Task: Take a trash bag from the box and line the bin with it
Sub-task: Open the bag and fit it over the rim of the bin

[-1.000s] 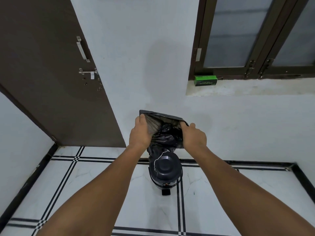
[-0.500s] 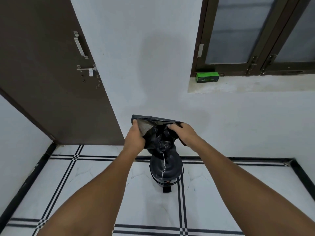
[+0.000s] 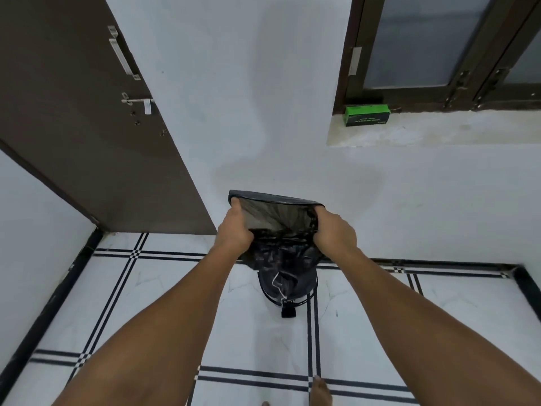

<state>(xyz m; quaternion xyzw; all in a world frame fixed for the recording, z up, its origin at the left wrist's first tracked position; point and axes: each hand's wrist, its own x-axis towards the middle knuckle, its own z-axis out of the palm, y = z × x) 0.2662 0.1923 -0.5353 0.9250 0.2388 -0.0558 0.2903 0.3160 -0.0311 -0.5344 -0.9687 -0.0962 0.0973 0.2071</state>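
1 trash bag point(image 3: 278, 230), 1 bin point(image 3: 292, 291), 1 box point(image 3: 367, 115), 2 hands.

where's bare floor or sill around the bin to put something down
Bare white tile floor lies left of the dark round bin, toward the brown door; more to its right, up to the wall. The window sill is free right of the green box. Crowded directly above the bin: left hand and right hand hold the black trash bag.

The bin point(image 3: 288, 288) stands on open tiled floor point(image 3: 146, 303), with clear room to its left, right and near side. Behind it the wall point(image 3: 263, 112) closes the way. Directly above it, the trash bag point(image 3: 278, 230) blocks access to its mouth.
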